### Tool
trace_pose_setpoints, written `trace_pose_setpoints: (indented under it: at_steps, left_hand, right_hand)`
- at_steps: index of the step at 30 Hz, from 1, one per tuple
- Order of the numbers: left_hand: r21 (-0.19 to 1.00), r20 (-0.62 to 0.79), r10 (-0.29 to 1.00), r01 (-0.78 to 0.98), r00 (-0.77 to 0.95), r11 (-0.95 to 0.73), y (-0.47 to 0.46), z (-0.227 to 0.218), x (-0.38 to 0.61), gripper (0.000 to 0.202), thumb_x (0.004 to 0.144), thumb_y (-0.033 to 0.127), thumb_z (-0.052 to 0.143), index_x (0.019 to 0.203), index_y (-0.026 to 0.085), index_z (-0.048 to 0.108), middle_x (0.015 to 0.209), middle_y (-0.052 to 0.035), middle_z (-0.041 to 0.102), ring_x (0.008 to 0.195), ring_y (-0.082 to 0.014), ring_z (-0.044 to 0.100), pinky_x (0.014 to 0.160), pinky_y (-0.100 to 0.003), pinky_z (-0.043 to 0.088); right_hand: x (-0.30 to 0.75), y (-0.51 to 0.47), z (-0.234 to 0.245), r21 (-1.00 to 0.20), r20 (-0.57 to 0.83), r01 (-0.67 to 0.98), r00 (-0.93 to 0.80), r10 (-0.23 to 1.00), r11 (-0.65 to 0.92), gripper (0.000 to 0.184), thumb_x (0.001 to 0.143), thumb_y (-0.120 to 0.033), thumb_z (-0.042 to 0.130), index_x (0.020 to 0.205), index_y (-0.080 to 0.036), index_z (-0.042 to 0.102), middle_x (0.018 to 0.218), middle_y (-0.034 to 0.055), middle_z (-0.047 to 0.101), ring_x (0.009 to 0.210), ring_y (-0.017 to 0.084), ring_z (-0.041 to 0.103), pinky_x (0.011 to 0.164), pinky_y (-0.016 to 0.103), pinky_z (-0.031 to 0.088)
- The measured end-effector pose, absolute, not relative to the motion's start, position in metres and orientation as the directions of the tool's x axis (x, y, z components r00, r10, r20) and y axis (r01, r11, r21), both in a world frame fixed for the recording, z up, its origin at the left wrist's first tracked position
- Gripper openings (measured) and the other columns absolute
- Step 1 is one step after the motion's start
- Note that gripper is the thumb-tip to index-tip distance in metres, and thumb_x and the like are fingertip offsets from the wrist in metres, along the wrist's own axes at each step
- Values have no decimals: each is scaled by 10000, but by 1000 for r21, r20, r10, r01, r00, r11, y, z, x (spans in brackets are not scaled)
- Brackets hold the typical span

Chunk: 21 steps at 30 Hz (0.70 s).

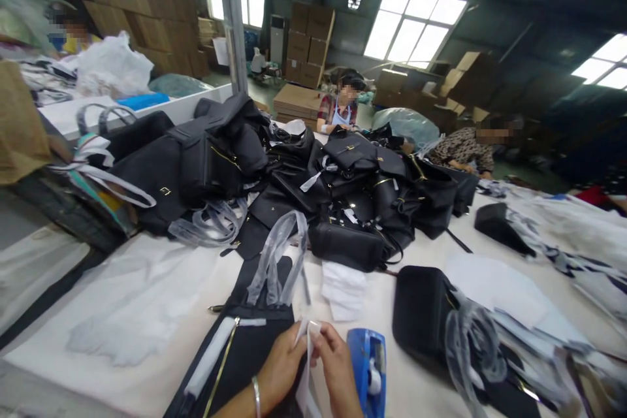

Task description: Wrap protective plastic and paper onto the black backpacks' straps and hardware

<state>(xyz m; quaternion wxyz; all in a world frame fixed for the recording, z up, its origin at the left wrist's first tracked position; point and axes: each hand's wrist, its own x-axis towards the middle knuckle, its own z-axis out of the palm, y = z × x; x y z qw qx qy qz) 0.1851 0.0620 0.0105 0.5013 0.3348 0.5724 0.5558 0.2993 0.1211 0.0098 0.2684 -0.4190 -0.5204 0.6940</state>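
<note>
My left hand and my right hand meet at the bottom centre, both pinching a thin white paper strip that hangs down between them. A bangle sits on my left wrist. Under my hands lies a flat black bag with a gold zip edge and a white strip along it. Clear plastic wrapping rests on the bag's upper part. A blue tape dispenser stands just right of my right hand.
A big heap of black handbags fills the table's middle. Another black bag lies right of the dispenser, with white paper sheets beyond. Two people sit across the table; a third is far left. Cardboard boxes stack behind.
</note>
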Motion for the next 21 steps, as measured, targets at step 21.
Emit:
trace_pose_setpoints:
  at_steps: [21]
  left_hand:
    - [877, -413, 850, -395, -327, 273, 61, -5, 208, 581, 784, 633, 520, 1029, 118, 628, 658, -15, 610, 511, -129, 516, 480, -230, 413]
  right_hand:
    - [295, 113, 2, -919, -199, 393, -372, 906, -41, 338, 896, -508, 405, 722, -226, 471, 542, -65, 468, 474, 134, 475, 457, 230, 355]
